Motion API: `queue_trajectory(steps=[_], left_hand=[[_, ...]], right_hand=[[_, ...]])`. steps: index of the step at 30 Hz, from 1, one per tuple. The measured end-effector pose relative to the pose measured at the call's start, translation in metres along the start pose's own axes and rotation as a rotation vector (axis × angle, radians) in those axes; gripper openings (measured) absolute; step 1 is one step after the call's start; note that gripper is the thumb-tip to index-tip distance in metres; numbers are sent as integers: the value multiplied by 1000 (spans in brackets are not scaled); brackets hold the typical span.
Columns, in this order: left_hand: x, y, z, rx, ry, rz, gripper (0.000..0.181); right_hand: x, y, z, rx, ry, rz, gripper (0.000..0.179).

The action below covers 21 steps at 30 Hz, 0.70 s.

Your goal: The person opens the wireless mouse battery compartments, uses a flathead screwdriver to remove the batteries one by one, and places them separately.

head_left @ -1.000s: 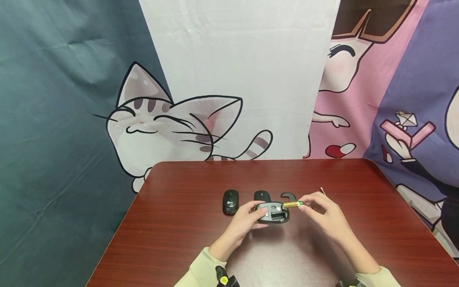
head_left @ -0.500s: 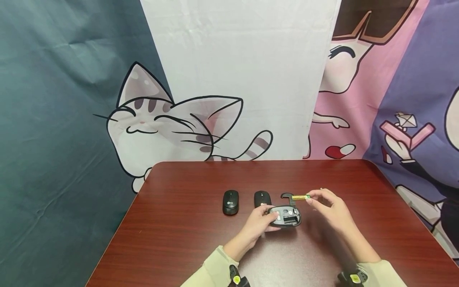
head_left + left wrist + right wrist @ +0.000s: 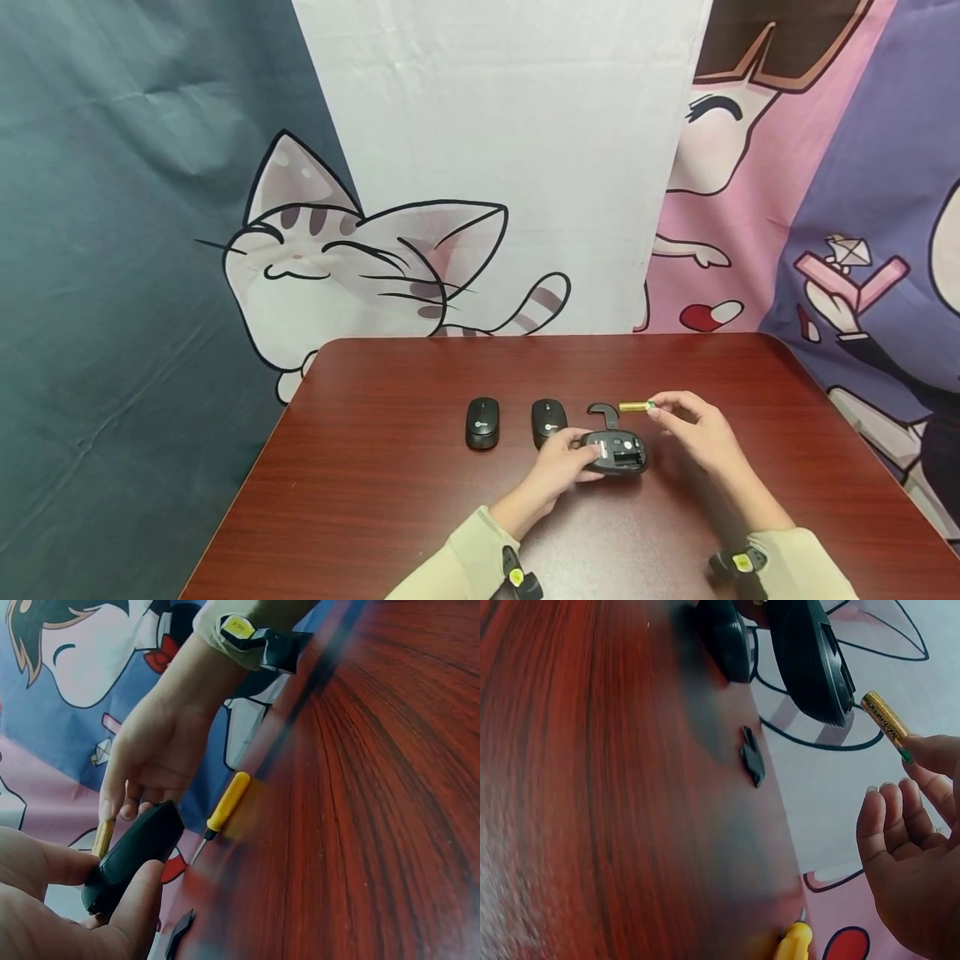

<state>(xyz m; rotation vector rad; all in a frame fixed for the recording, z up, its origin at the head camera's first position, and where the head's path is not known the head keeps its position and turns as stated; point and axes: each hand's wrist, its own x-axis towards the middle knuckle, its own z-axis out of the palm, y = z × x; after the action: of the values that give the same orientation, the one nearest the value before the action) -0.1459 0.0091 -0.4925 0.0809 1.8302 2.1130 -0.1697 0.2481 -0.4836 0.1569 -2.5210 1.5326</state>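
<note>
My left hand (image 3: 564, 460) grips a black computer mouse (image 3: 624, 458) by its left end, underside up, with the battery compartment uncovered. Between thumb and fingertip my right hand (image 3: 693, 425) pinches a gold battery (image 3: 634, 407) by its green end. The battery is held level, up and to the right of the mouse, apart from it. In the right wrist view the battery (image 3: 886, 722) points toward the mouse (image 3: 806, 664). A black battery cover (image 3: 606, 414) lies on the table just behind the mouse.
Two more black mice lie on the red-brown table (image 3: 375, 500): one on the left (image 3: 482, 422), another (image 3: 549, 417) behind my left hand. A yellow-handled screwdriver (image 3: 229, 802) lies on the table by the right hand. A printed curtain (image 3: 510, 125) hangs behind.
The left hand and mouse have shifted right and slightly down. My right hand has drawn the battery up and to the right, away from the mouse.
</note>
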Motion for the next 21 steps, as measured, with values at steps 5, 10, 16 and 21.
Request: queue_trajectory(steps=[5, 10, 16, 21], left_hand=[[5, -2, 6, 12, 9, 13, 32], [12, -7, 11, 2, 36, 12, 31], [20, -13, 16, -7, 61, -12, 30], [27, -17, 19, -1, 63, -22, 29]], right_hand=[[4, 7, -3, -28, -3, 37, 30], [9, 11, -4, -72, -18, 64, 32], [16, 15, -7, -144, -48, 92, 38], [21, 20, -6, -189, -59, 85, 36]])
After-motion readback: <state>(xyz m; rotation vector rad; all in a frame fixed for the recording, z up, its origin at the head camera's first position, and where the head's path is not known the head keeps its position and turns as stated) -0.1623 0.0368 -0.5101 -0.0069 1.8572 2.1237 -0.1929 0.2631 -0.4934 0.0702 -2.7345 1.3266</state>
